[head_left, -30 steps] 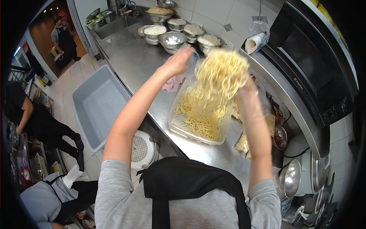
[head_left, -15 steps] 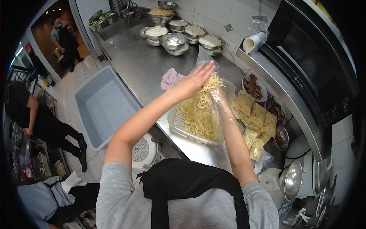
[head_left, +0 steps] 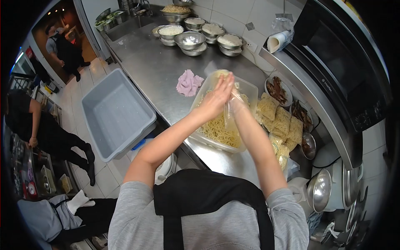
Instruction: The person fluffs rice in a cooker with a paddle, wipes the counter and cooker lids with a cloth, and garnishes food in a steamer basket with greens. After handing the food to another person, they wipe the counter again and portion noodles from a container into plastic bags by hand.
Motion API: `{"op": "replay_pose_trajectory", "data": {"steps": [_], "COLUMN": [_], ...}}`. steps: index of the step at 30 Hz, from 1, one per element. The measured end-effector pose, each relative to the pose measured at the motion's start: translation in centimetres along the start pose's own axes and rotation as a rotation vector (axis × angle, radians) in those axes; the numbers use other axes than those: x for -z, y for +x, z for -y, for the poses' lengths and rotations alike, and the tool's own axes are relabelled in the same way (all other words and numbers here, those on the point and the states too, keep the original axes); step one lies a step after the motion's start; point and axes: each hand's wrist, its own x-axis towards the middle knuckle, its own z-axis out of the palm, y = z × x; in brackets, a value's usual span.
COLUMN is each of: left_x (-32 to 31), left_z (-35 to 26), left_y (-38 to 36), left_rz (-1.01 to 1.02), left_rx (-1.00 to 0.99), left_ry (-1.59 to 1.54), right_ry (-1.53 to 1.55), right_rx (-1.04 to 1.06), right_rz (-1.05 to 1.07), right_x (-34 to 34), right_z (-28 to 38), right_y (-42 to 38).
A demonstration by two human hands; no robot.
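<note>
A translucent plastic tub (head_left: pixel 251 92) of yellow noodles (head_left: pixel 221 130) stands on the steel counter below my hands. Both hands meet above it, slightly blurred. My right hand (head_left: pixel 238 103) is inside a clear plastic bag (head_left: pixel 229 118) and grips a clump of noodles through it; its fingers are partly hidden. Bare and with fingers together, my left hand (head_left: pixel 217 99) presses against the bag from the left. Some noodles show pale beyond my fingertips.
Filled noodle bags (head_left: pixel 280 123) are piled right of the tub, beside dishes of brown food (head_left: pixel 278 91). A pink cloth (head_left: pixel 189 83) lies left. Metal bowls (head_left: pixel 190 41) stand behind. A grey bin (head_left: pixel 118 114) and co-workers (head_left: pixel 46 121) are at left.
My hands have come together, and the noodles that hung loose between them are now gathered in the bag. The tub sits slightly farther right. A distant person has changed posture.
</note>
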Motion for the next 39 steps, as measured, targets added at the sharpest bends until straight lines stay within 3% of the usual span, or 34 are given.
{"op": "replay_pose_trajectory", "data": {"steps": [3, 4, 5, 7, 8, 9, 11, 13, 14, 15, 17, 20, 22, 23, 24, 25, 27, 28, 30, 31, 34, 36, 37, 39], "left_x": [0.2, 1.0, 1.3, 1.5, 2.1, 1.4, 1.3, 2.2, 2.3, 2.4, 4.0, 4.7, 5.5, 5.8, 5.4, 5.4, 6.9, 7.3, 8.7, 9.9, 10.9, 10.7, 10.4, 10.1], "left_z": [2.8, 3.6, 3.9, 4.1, 3.6, 3.7, 3.9, 4.0, 3.8, 3.4, 2.3, 1.7, 0.8, 0.5, 0.9, 0.9, 2.0, 2.1, 3.5, 3.1, 3.3, 3.5, 3.6, 3.8], "left_y": [0.6, 1.1, 1.6, 2.3, 2.7, 2.6, 4.1, 4.9, 4.9, 5.0, 5.9, 6.7, 7.8, 8.4, 8.7, 9.1, 10.1, 10.3, 10.4, 10.3, 9.7, 9.8, 9.9, 10.4], "left_rz": [0.021, 0.086, 0.085, 0.022, 0.048, 0.065, 0.092, 0.198, 0.164, 0.131, 0.211, 0.140, 0.170, 0.200, 0.088, -0.056, -0.050, -0.148, -0.109, -0.066, -0.008, 0.003, 0.019, -0.035], "left_rx": [0.115, 0.197, 0.193, 0.152, 0.165, 0.165, 0.159, 0.157, 0.222, 0.291, 0.289, 0.267, 0.340, 0.415, 0.397, 0.362, 0.394, 0.385, 0.395, 0.413, 0.435, 0.411, 0.382, 0.315], "left_ry": [-0.077, -0.131, -0.135, -0.260, -0.290, -0.299, -0.216, -0.202, -0.231, -0.259, -0.208, -0.297, -0.329, -0.357, -0.388, -0.392, -0.375, -0.305, -0.253, -0.244, -0.210, -0.148, -0.089, -0.066], "right_ry": [-0.432, -0.777, -0.780, -0.943, -0.766, -1.602, -1.843, -1.602, -1.509, -1.200, -1.135, -1.181, -0.989, -0.872, -0.755, -0.752, -0.876, -0.877, -1.066, -1.072, -0.885, -1.486, -1.485, -1.378], "right_rx": [-0.241, -0.176, -0.175, 0.254, 0.294, 0.157, 0.079, 0.345, 0.344, 0.282, 0.219, 0.383, 0.415, 0.315, 0.216, 0.219, -0.013, -0.012, -0.225, -0.229, -0.127, -0.039, -0.037, 0.220], "right_rz": [0.089, 0.144, 0.139, 0.397, 0.304, 0.262, 0.112, 0.011, -0.001, -0.021, -0.056, -0.125, -0.244, -0.247, -0.247, -0.249, -0.290, -0.290, -0.033, -0.029, -0.080, 0.064, 0.067, -0.106], "right_x": [-1.4, -0.9, -0.5, 0.4, 1.4, -2.7, -4.8, -6.0, -6.1, -6.2, -4.7, -0.6, -0.2, -1.2, -1.9, -1.9, -1.9, -0.6, 3.8, 4.2, 1.7, 0.4, -0.1, -1.6], "right_z": [1.8, 2.7, 3.1, 3.7, 2.8, 6.4, 9.1, 11.6, 12.7, 13.3, 13.3, 5.7, 0.4, -1.1, -2.0, -2.3, -2.5, -2.6, -2.6, -1.2, 3.9, 5.7, 5.0, 2.4], "right_y": [0.3, 0.6, 0.8, 0.5, 0.5, -0.4, -1.2, -5.5, -7.1, -9.6, -11.1, -8.1, -6.6, -6.6, -7.0, -7.6, -8.2, -7.7, -6.5, -7.4, -9.6, -8.1, -7.9, -6.7]}}
